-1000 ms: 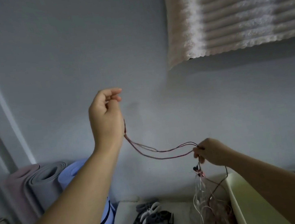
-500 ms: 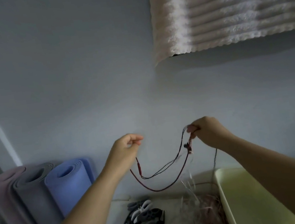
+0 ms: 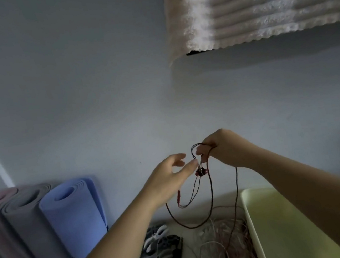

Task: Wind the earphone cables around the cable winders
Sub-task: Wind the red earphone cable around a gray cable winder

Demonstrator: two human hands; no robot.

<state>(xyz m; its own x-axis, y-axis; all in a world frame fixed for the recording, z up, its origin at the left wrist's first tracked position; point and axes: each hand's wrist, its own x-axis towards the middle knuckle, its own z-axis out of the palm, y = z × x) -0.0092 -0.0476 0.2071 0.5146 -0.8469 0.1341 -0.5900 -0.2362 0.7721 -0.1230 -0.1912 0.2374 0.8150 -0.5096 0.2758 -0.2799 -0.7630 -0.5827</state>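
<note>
- Low in view, the counter [image 3: 198,212] carries a heap of grey, white and black cable winders [image 3: 159,248], a tangle of pale cables [image 3: 221,237] and, to the right, a pale green tub [image 3: 272,223].
- Above them, the right hand [image 3: 222,150] pinches a dark red earphone cable [image 3: 211,190], its loops hanging towards the tangle.
- The left hand [image 3: 167,179] has its fingers loosely spread, one tip touching the cable.
- Behind, rolled mats [image 3: 72,217] stand by the wall.

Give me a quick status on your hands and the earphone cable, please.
Right hand pinching red earphone cable, loops hanging. Left hand open, fingertips at cable. Winders untouched below. Tail trails into loose cable pile; may snag.
</note>
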